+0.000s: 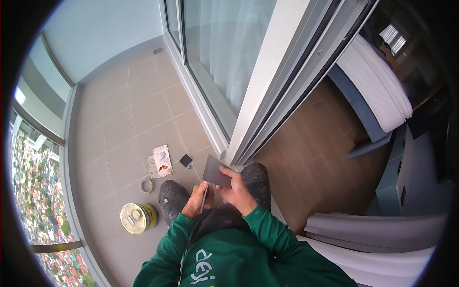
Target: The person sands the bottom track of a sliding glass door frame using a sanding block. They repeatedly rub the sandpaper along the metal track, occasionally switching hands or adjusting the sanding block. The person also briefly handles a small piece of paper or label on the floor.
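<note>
My right hand (236, 187) grips a dark grey rectangular sheet (214, 172) that looks like sandpaper, its thumb lying on the upper face. Close beside it, my left hand (195, 201) is closed on a thin, flat piece (204, 196) seen almost edge-on; its kind is unclear. The left fingertips are at the lower left corner of the grey sheet. Both hands are held above my lap, between my knees. On the tiles beyond them lies a small black square pad (186, 160), with tiny bits beside it.
A round yellow tin (135, 219) and a roll of tape (147, 185) stand left of my knee. Stained cardboard (161, 160) lies farther off. A sliding door frame (267, 100) rises ahead, with a wood-look floor (306, 153) and mattress (373, 81) to the right. Balcony railing (71, 167) runs along the left.
</note>
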{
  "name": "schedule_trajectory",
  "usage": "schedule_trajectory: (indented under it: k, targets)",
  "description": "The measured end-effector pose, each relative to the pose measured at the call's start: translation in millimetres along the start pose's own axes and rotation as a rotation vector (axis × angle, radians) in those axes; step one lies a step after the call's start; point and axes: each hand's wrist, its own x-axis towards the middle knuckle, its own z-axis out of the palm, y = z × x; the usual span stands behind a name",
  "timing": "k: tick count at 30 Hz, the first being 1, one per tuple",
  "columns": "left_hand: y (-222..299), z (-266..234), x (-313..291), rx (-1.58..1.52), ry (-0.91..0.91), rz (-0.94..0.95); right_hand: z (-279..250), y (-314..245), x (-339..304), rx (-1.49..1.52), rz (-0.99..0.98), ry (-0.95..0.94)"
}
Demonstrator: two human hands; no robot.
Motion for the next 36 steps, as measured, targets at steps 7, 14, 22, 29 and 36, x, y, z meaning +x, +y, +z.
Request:
schedule_trajectory:
  k: [7,14,22,29,36]
  targets:
    - [21,-10,-43,-0.193,0.388,0.228,-10,-5,-5,-0.298,-0.421,0.023]
    - [31,9,-25,-0.303,0.455,0.283,-16,31,1,-0.298,-0.597,-0.119]
    - [49,-7,19,-0.137,0.649,0.4,-57,38,24,-1.344,-0.582,-0.008]
    - [32,-97,50,0.286,0.777,0.25,-37,17,59,-1.77,-1.139,-0.459]
    - [27,-181,-15,-0.181,0.868,0.257,-81,39,171,-2.015,-0.432,-0.029]
